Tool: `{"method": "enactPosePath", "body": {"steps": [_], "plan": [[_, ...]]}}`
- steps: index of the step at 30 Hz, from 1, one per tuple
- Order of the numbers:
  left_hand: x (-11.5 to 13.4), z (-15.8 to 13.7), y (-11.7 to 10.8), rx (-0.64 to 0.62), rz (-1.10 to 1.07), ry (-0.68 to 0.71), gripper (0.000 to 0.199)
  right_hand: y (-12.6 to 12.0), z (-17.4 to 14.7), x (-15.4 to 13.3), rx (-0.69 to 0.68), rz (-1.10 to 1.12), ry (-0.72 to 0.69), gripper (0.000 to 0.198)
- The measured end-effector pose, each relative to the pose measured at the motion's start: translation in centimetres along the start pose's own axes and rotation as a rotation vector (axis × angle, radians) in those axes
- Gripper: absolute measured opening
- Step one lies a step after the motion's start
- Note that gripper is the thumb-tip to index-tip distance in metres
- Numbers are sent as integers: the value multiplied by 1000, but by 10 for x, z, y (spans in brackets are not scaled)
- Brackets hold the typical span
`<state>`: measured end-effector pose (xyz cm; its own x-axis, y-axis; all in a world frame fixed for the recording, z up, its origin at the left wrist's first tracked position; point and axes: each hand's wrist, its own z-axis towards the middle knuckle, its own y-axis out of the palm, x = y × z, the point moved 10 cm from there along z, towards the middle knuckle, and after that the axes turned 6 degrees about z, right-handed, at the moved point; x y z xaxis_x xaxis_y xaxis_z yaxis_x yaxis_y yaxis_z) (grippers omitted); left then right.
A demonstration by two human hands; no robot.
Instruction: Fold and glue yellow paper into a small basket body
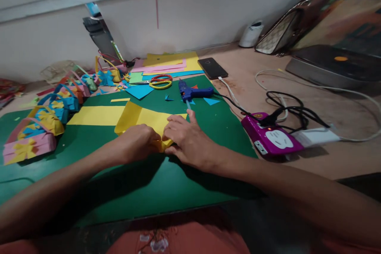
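Observation:
A folded sheet of yellow paper (131, 116) is held low over the green mat, its left side standing up in a crease. My left hand (139, 143) is closed on the near edge of the sheet, fingertips partly hidden. Close beside it, my right hand (187, 139) pinches the same near edge between thumb and fingers. Behind my left hand, a flat yellow paper strip (95, 116) lies on the mat. Just beyond my right hand lies a blue glue gun (196, 93) with a glue stick in its back end.
Small paper baskets (38, 147) with bows line the left side of the green mat (125, 194). Scissors (160, 82), blue paper scraps, stacked coloured sheets (169, 63) and a phone (212, 67) lie farther back. A purple power strip (270, 135) with tangled cables sits at right.

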<state>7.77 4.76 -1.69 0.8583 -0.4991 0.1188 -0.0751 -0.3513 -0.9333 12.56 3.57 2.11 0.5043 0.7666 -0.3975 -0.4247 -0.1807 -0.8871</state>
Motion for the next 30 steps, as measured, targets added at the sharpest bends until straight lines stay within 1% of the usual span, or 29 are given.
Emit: {"method": "enactPosePath", "body": {"steps": [1,4,8,12,17,22,24,28,30], "plan": [[0,-1,1,-4,-32,8,20,3,0,1,-24,-24,-1,5],[1,-2,2,-21,-77,17,18,5,0,0,-36,-67,-33,15],[4,-3,1,-3,-20,3,18,3,0,-2,-32,-110,-34,20],[6,-2,0,20,-7,10,18,-2,-1,-5,-7,-127,-45,20],[5,-4,-2,61,-41,33,18,-8,-2,-11,62,-148,-94,19],[5,-7,1,29,-95,52,16,-8,0,-18,85,-186,-160,22],[7,-9,0,18,-102,75,15,-7,2,-18,64,-196,-165,21],[13,-14,-1,0,-124,155,17,-3,5,-21,-42,-191,-173,23],[13,-14,-1,-4,-148,166,19,-1,5,-23,-80,-190,-174,23]]}}
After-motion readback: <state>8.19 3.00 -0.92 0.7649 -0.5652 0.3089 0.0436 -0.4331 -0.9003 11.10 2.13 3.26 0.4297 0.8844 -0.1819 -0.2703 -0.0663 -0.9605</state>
